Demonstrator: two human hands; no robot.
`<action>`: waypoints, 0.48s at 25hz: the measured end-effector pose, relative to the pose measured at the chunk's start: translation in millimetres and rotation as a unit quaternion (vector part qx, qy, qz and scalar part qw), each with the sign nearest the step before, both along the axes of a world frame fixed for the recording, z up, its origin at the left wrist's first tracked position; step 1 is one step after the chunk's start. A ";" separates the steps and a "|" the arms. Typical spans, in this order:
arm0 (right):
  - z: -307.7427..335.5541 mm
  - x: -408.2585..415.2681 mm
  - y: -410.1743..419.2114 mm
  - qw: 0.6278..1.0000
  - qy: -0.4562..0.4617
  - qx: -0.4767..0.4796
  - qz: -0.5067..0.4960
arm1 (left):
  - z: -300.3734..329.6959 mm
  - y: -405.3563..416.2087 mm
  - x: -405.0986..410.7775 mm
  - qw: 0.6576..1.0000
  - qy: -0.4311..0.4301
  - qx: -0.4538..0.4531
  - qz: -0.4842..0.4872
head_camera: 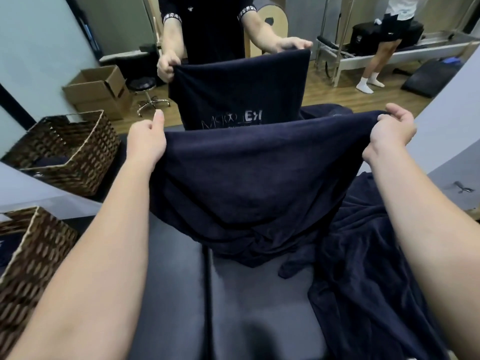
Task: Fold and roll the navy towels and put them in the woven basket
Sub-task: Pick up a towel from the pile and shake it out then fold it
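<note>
Above the counter (246, 294), your left hand (146, 141) and right hand (392, 135) each pinch a top corner of one navy towel (254, 183), stretched between them. Left: woven basket (28, 258). Right: loose towel heap (368, 268).

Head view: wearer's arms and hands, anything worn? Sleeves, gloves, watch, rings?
Nothing worn that shows. Both forearms are bare up to the frame edge, no sleeve in view. Left hand and right hand have no gloves; no watch, band or ring is visible on the sides that show.
</note>
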State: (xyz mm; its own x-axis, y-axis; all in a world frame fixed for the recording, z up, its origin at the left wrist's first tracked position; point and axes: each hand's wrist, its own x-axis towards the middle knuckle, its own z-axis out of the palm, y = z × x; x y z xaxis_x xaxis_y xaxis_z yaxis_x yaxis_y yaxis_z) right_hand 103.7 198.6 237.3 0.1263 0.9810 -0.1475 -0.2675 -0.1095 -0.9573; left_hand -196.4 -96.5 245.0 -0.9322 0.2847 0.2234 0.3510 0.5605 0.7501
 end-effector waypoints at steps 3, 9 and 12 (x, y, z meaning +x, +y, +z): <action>-12.4 -2.8 4.2 0.996 -0.071 0.042 0.027 | -9.5 5.0 -11.3 0.999 0.006 0.040 0.019; -168.5 33.8 -4.5 0.934 -0.304 -0.097 0.164 | -201.1 -37.7 26.2 0.964 -0.261 -0.049 0.006; -238.3 59.9 -33.8 0.880 -0.380 -0.167 0.231 | -286.2 -77.1 58.2 0.923 -0.352 -0.152 0.016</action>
